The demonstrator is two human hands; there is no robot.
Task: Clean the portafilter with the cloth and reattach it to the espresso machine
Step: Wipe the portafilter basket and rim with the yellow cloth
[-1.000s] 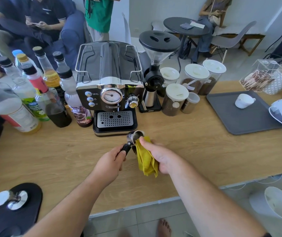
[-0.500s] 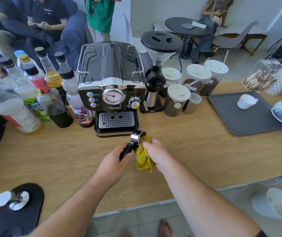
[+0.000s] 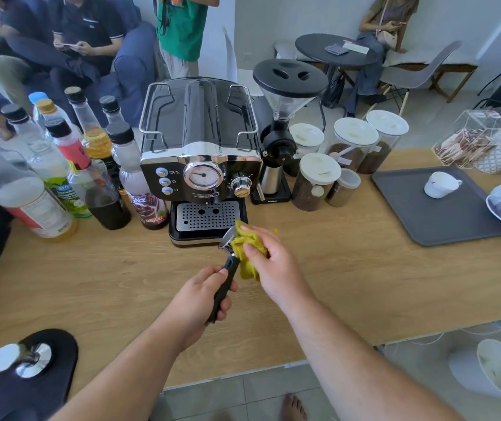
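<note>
A: Since the soft, crumpled yellow cloth (image 3: 247,250) hung beside the basket a second ago, what is changed?

B: It is now pressed into the round steel basket of the black-handled portafilter (image 3: 227,270) by the right hand (image 3: 270,262). The handle is gripped by the left hand (image 3: 202,299), just before the glossy black espresso machine (image 3: 199,147). Wiping is judged underway; reattachment is not yet done.

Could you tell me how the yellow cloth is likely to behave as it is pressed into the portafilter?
The cloth looks floppy: it bunches under the right hand and a fold hangs loose. It probably conforms to the portafilter basket and seems light.
</note>
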